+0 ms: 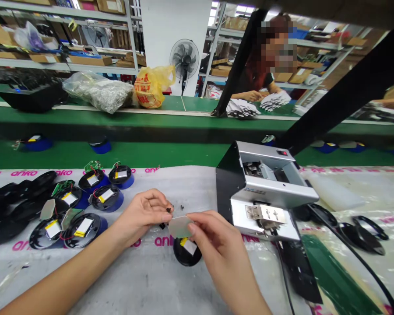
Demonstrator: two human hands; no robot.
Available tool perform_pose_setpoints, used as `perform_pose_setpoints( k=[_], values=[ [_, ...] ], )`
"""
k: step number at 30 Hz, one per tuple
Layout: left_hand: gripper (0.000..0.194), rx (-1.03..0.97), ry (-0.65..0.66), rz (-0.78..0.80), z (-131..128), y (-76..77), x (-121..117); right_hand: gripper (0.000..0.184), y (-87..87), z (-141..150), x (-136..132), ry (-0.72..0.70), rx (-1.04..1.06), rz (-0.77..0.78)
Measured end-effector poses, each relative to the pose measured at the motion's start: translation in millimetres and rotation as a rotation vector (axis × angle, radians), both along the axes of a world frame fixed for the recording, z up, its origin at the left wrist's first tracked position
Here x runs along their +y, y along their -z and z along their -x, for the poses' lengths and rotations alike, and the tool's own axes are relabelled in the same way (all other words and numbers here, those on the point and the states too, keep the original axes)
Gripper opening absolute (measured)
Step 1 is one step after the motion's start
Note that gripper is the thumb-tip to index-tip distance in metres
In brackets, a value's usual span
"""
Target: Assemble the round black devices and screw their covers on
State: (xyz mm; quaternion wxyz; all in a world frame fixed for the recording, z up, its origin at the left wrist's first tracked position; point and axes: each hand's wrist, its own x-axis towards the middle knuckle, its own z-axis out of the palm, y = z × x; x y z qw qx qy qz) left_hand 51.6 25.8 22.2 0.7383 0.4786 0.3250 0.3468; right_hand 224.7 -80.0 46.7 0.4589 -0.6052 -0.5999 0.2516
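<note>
My right hand (213, 238) is closed, pinching a thin, pale grey board (180, 227) by its right side between thumb and finger. My left hand (147, 212) is closed at the board's left edge, its thumb and fingertips pressed on a small black piece (168, 211) whose exact kind I cannot make out. Below the board, partly covered by it and my right hand, lies a round black housing (186, 258) with a white and yellow battery in it. Another tiny black part (182, 207) lies on the sheet just beyond my fingers.
Several blue-and-black housings (107, 197) with batteries and wired boards stand on the left, beside a heap of black parts (16, 201). A silver-and-black machine (272, 188) stands right of my hands. Beyond runs a green conveyor (157, 153); a person (262, 83) works across it.
</note>
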Motion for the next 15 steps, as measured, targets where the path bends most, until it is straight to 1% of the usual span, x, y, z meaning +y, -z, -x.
perform_pose_setpoints(
  k=[2,6,9,15],
  values=[
    [0.030,-0.053,-0.010,0.069,3.8,2.1,-3.3,0.016,2.8,2.9,0.5,0.005,0.064,0.005],
    [0.026,-0.083,0.001,0.128,7.1,4.5,-4.4,0.013,5.9,6.5,-0.9,0.022,0.181,0.001],
    [0.024,-0.084,0.026,0.113,8.7,4.2,-2.7,0.012,6.5,8.3,-3.5,0.053,0.227,-0.009],
    [0.019,-0.067,0.119,0.049,15.3,7.7,-4.7,0.011,5.3,12.4,-6.7,0.114,0.176,-0.049]
  ],
)
